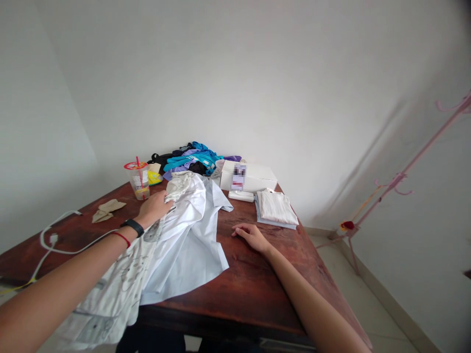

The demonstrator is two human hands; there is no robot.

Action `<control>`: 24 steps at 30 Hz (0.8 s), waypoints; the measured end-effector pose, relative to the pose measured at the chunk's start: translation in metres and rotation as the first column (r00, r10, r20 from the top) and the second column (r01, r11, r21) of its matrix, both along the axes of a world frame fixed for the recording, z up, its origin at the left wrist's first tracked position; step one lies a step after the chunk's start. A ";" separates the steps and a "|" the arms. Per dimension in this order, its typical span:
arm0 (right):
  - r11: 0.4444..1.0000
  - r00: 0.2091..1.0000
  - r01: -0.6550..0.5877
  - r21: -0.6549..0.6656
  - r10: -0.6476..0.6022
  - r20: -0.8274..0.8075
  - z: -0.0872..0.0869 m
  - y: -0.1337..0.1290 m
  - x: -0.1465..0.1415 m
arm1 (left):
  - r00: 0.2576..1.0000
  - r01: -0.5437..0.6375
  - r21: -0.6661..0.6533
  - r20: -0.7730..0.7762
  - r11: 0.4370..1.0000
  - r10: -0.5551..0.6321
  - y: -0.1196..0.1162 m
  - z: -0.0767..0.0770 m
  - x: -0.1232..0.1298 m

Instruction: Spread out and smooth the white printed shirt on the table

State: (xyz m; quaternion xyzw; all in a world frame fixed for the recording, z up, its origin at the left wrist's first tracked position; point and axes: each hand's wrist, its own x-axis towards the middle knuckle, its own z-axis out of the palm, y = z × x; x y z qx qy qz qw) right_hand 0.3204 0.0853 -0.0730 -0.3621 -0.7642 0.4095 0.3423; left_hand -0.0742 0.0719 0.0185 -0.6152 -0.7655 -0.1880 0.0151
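My left hand [156, 207], with a black band and a red string at the wrist, is closed on a white garment with grey print [127, 274]. This garment lies along the left side of a plain white and pale blue shirt [191, 255], and its lower end hangs over the table's front edge. My right hand [250, 236] rests on the brown table right of the shirt, holding nothing, its fingers slightly bent and apart. Beyond it, at the table's right side, sits a folded stack of white and pale blue cloth [276, 208].
A plastic cup [139, 181] with a red straw stands at the left, near crumpled paper [107, 210] and a white cable [69, 252]. Behind are a clothes pile [195, 159] and a white box [253, 176]. A pink rack [412, 166] stands right of the table.
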 end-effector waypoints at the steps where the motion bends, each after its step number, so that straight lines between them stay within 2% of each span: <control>1: 1.000 1.000 0.000 -0.006 0.000 -0.001 0.000 0.000 0.000 | 1.000 0.021 0.043 -0.005 0.999 -0.021 -0.002 0.005 0.006; 4: 1.000 1.000 -0.005 -0.007 0.005 -0.002 -0.002 0.001 -0.001 | 0.990 0.125 0.208 0.030 0.970 -0.135 -0.013 0.021 0.030; 7: 1.000 1.000 -0.003 0.029 0.003 -0.003 -0.001 0.001 -0.002 | 0.930 0.270 0.369 0.138 0.889 -0.340 -0.033 0.039 0.067; 10: 1.000 1.000 0.007 0.028 -0.006 -0.027 0.001 -0.003 -0.004 | 0.798 0.436 0.394 0.247 0.809 -0.550 -0.062 0.053 0.112; 12: 1.000 0.997 -0.004 -0.021 0.002 -0.081 0.005 -0.007 -0.006 | 0.673 0.568 0.353 0.321 0.744 -0.666 -0.086 0.056 0.142; 14: 0.991 0.983 -0.008 -0.136 -0.017 -0.182 0.009 -0.012 -0.007 | 0.542 0.699 0.268 0.405 0.662 -0.736 -0.109 0.053 0.167; 16: 0.967 0.961 0.006 -0.253 -0.076 -0.267 0.013 -0.016 -0.008 | 0.440 0.816 0.157 0.455 0.556 -0.774 -0.124 0.045 0.185; 18: 0.949 0.945 0.034 -0.314 -0.133 -0.299 0.016 -0.019 -0.009 | 0.376 0.899 0.039 0.443 0.436 -0.814 -0.130 0.033 0.196; 20: 0.916 0.926 -0.004 -0.402 -0.149 -0.348 0.018 -0.022 -0.011 | 0.340 0.935 -0.055 0.418 0.350 -0.842 -0.125 0.022 0.202; 22: 0.832 0.881 -0.115 -0.543 -0.167 -0.442 0.018 -0.023 -0.012 | 0.331 0.942 -0.091 0.418 0.323 -0.846 -0.112 0.015 0.203; 24: 0.724 0.838 -0.248 -0.643 -0.173 -0.518 0.016 -0.021 -0.013 | 0.332 0.938 -0.064 0.442 0.340 -0.833 -0.094 0.010 0.200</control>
